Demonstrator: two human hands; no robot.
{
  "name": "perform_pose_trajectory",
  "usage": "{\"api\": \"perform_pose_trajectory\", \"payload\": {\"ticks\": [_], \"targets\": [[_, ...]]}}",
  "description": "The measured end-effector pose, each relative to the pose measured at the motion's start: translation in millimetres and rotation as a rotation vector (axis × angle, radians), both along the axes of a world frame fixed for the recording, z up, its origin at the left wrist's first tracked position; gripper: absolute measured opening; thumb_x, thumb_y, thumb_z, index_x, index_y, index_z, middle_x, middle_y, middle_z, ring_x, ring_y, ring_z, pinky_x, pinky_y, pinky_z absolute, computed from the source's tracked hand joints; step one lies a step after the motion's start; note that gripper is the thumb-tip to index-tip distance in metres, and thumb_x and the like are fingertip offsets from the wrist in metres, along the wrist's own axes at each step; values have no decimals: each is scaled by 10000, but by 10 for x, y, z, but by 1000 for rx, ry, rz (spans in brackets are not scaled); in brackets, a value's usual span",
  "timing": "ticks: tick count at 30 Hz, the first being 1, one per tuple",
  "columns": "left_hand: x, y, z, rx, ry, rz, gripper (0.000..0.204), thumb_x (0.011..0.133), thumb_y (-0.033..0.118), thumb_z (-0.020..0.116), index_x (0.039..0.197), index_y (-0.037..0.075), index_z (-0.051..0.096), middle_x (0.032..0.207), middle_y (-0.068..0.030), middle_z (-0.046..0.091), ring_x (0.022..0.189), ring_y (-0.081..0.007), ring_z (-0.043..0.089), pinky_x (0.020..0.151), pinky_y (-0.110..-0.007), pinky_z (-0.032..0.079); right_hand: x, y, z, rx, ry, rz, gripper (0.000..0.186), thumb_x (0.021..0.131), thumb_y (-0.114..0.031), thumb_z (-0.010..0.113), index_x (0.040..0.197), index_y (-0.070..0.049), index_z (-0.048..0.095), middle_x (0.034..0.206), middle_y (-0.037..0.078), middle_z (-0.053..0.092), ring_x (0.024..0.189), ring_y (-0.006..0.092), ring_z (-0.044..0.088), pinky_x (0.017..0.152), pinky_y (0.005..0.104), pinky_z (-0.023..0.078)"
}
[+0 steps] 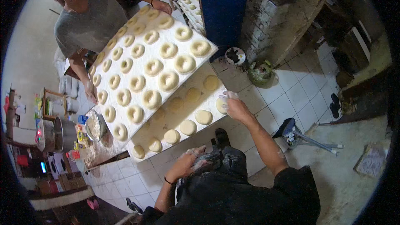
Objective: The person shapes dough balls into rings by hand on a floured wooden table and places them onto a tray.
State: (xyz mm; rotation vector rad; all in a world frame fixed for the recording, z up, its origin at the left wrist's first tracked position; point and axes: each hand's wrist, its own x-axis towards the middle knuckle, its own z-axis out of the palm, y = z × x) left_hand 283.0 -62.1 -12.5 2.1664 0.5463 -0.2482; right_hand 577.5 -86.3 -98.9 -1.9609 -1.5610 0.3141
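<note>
My right hand, its fingers floury and spread apart, touches a flat round of dough at the right end of the lower white board. Along that board's near edge lie several more dough rounds. My left hand rests against my dark, floury clothing at the waist, with fingers loosely apart and nothing visible in it. Above the lower board, a co-worker holds a second white board tilted, one hand at each side. Rows of dough rings cover it, and it hides part of the lower board.
Left of the boards, a metal bowl of pale mixture stands among bottles and packages. A green gas cylinder and a white bucket stand on the tiles. At right, a broom leans by a dustpan. A blue panel rises behind.
</note>
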Motion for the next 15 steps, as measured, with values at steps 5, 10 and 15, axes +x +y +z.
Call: {"api": "perform_pose_trajectory", "payload": {"ticks": [5, 10, 15], "targets": [[320, 161, 155, 11, 18, 69, 515, 881, 334, 506, 1291, 56, 368, 1242, -186, 469, 1144, -339, 444, 968, -410, 349, 194, 218, -53, -395, 17, 216, 227, 712, -81, 602, 924, -3, 577, 994, 218, 553, 939, 380, 530, 837, 420, 428], [553, 279, 113, -18, -168, 59, 517, 880, 317, 506, 1284, 28, 362, 1174, -237, 495, 1089, -376, 471, 939, -403, 370, 71, -145, 276, -90, -33, 253, 306, 621, -114, 697, 865, -6, 546, 830, 167, 548, 839, 380, 531, 773, 416, 429], [1027, 379, 14, -387, -499, 549, 465, 854, 193, 582, 1245, 14, 403, 1138, -160, 521, 1058, -245, 515, 905, -345, 414, -348, -87, 622, -120, 721, -13, 379, 639, -73, 705, 976, 4, 549, 889, 135, 595, 824, 252, 590, 771, 329, 467]]}}
